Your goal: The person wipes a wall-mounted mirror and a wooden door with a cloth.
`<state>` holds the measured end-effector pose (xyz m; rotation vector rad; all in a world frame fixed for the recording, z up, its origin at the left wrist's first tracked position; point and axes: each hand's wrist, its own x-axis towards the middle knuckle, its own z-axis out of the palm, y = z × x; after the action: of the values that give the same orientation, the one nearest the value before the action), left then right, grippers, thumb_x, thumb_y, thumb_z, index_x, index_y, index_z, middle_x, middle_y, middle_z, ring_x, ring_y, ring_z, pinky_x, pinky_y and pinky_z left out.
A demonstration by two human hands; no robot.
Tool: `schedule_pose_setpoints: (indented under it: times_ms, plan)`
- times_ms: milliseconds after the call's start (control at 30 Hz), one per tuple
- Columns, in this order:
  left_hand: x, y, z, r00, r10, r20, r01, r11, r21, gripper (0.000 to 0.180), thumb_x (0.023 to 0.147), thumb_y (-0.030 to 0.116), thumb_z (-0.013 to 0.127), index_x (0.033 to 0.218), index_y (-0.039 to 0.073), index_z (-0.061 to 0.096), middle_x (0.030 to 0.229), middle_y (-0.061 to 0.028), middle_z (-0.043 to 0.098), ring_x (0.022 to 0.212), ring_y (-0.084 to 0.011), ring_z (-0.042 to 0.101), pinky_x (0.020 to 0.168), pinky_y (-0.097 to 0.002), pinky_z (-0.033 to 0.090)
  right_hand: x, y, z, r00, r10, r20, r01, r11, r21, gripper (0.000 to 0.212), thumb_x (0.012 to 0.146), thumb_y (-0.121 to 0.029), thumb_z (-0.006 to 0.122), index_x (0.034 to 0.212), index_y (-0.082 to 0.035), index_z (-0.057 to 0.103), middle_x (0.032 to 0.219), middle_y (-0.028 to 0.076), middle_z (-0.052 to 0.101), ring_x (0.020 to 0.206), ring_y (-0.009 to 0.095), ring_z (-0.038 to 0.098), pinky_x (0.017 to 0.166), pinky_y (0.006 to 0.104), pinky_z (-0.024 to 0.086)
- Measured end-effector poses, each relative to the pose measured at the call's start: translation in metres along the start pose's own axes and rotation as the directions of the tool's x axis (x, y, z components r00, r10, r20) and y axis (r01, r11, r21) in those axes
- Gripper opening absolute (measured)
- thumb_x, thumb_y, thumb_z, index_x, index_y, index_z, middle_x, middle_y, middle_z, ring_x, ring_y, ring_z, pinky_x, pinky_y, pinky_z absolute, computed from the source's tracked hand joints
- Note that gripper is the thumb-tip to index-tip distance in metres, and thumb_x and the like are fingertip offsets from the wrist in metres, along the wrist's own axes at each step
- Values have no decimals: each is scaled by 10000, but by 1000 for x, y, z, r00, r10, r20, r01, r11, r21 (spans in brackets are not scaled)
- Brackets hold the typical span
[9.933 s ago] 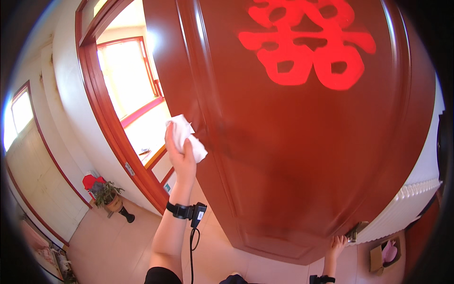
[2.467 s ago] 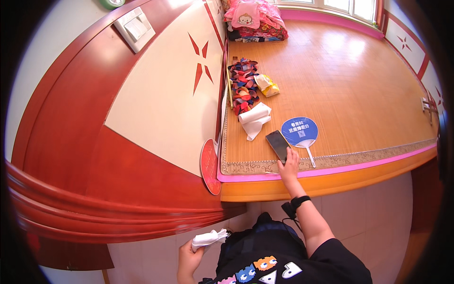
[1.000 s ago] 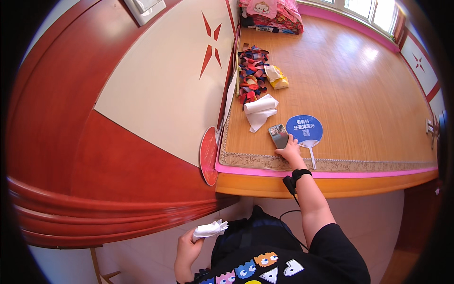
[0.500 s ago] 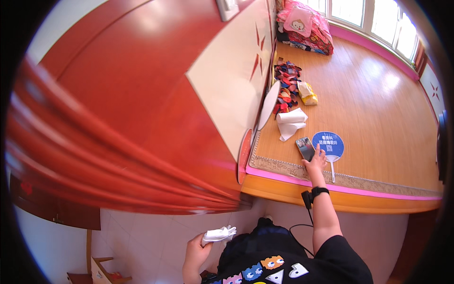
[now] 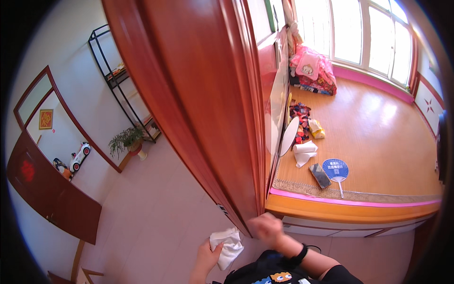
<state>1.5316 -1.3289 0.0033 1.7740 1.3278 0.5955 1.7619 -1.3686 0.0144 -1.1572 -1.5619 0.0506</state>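
Observation:
My left hand (image 5: 208, 258) is closed round a crumpled white cloth (image 5: 227, 247), its thumb pressed on top. The cloth hangs in loose folds over the tiled floor. Close to the foot of the red-brown door frame (image 5: 198, 94), my right hand (image 5: 267, 228) is curled and smeared by motion; whether it holds anything does not show. A dark smartphone (image 5: 320, 176) lies on the raised wooden platform (image 5: 378, 151), beside a round blue hand fan (image 5: 336, 170) with a white handle. Both are apart from my hands.
On the platform lie a white cloth or paper (image 5: 305, 152), a yellow-and-white packet (image 5: 317, 128), a multicoloured mat (image 5: 301, 116) and a pile of pink bedding (image 5: 313, 71). Leftward are a brown door (image 5: 52, 189), a potted plant (image 5: 127, 141) and a black shelf (image 5: 113, 83).
My right hand has left the phone and drawn down and left to the door frame. The cloth in my left hand has opened out somewhat. My view has swung, showing the room beyond.

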Motion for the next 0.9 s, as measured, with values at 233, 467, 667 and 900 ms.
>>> schedule_pose_setpoints:
  times_ms: [233, 467, 667, 900]
  plan:
    - [-12, 33, -8, 917, 394, 68, -395, 919, 9, 416, 725, 73, 577, 1116, 6, 452, 1037, -181, 527, 938, -301, 546, 772, -349, 438, 8, -76, 74, 994, 71, 88, -78, 993, 87, 515, 791, -126, 570, 1264, -69, 374, 1108, 164, 496, 1004, 300, 501, 862, 333, 408]
    - [-47, 46, -33, 791, 549, 270, -547, 832, -91, 469, 773, 95, 593, 1219, 41, 457, 1258, -129, 441, 1119, -247, 464, 904, -329, 396, -7, -46, 82, 646, 761, -66, -328, 354, 876, 315, 867, -206, 445, 1118, -17, 465, 906, 85, 579, 772, 176, 573, 712, 287, 473]
    - [-48, -61, -52, 939, 291, 182, -249, 942, -224, 502, 780, 109, 601, 1243, 38, 422, 1242, -136, 448, 1081, -227, 481, 885, -341, 413, 86, -53, -31, 474, 524, -708, 130, 753, 645, 433, 913, -382, 387, 1217, -75, 356, 1074, 113, 499, 907, 213, 529, 761, 316, 456]
    - [-87, -96, -78, 991, 130, -44, -136, 899, -417, 370, 833, 103, 494, 1194, 20, 484, 1164, -119, 524, 1083, -207, 484, 917, -335, 374, 152, -12, -17, 743, 216, -633, 26, 937, 350, 552, 935, -365, 332, 1366, -50, 191, 1367, 85, 296, 1214, 233, 329, 1021, 321, 214]
